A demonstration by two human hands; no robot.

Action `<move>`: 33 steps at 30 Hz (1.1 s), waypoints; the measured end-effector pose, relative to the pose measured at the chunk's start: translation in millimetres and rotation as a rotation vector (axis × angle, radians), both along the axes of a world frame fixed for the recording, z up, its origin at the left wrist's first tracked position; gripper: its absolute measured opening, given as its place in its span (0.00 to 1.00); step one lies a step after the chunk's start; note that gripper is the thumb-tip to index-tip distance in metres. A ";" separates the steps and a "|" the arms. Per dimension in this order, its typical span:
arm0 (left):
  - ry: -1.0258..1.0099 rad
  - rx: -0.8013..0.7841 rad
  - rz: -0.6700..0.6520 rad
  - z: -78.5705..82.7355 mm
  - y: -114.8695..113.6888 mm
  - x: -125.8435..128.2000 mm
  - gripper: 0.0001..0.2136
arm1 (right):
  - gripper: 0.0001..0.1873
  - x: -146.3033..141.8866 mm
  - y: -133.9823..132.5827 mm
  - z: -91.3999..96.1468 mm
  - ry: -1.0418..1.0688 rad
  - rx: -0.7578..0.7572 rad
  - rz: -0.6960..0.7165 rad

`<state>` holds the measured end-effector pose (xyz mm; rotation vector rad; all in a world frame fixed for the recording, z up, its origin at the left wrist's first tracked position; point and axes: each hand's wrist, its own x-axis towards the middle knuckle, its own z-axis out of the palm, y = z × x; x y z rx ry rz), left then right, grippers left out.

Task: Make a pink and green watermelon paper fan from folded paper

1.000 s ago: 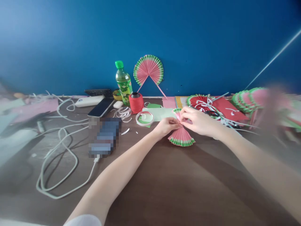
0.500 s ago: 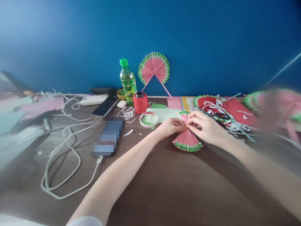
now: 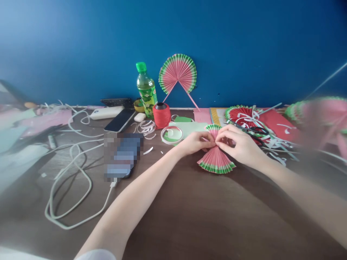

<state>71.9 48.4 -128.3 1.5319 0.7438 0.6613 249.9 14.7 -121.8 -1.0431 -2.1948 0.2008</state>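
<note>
A pleated paper fan (image 3: 217, 160), pink with a green and white edge, is pinched at its middle and spreads out like a bow tie above the table. From the left, my left hand (image 3: 197, 142) grips the narrow waist between thumb and fingers. My right hand (image 3: 234, 142) pinches the same waist from the other side, its fingertips almost meeting those of the left. Whether a thread or a strip lies between the fingertips, I cannot tell. Behind the hands lies a pale green paper sheet (image 3: 189, 127).
A finished-looking fan (image 3: 177, 72) leans on the blue wall. Left of it stand a green drink bottle (image 3: 147, 92) and a red thread spool (image 3: 162, 116). A tape roll (image 3: 171, 135), phones (image 3: 123, 159) and a white cable (image 3: 51, 195) lie leftward; scissors (image 3: 257, 130) and paper scraps lie right.
Both hands keep hold of the fan's waist, with the right fingers slightly shifted. The lower fan half looks a little wider. The whole view has moved slightly.
</note>
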 end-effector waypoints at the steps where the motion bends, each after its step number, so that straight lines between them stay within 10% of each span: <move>1: 0.000 0.000 0.000 -1.0 0.5 -0.1 0.06 | 0.05 -0.1 0.2 -1.0 0.010 -0.004 -0.008; 33: -0.204 -0.145 -0.019 -12.2 4.9 -4.0 0.12 | 0.09 -8.7 -10.3 -24.7 0.259 -0.010 -0.082</move>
